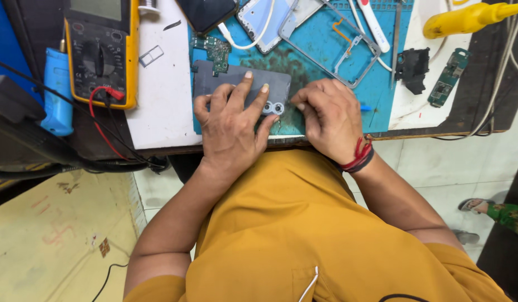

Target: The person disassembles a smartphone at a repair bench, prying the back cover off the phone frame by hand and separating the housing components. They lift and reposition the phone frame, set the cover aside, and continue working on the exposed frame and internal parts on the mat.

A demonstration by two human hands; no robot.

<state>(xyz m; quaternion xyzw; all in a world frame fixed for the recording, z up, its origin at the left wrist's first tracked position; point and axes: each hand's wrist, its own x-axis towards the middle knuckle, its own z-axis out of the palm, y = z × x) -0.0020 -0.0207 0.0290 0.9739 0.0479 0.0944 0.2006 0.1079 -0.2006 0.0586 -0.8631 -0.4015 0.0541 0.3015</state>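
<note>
Hands pressing a grey phone back cover (236, 84) on a blue work mat (326, 61).
Left hand (231, 126) lies open, fingers spread flat on the cover; right hand (329, 117), at its 3 o'clock, curls closed against the edge. Yellow multimeter (102, 50) sits at 9 o'clock.

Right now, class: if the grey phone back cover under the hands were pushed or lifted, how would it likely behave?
The grey back cover looks thin and flat, so probably light and slightly flexible. It lies flat on the blue mat, so it would likely slide, not roll. The left hand pressing it suggests it shifts easily.
</note>
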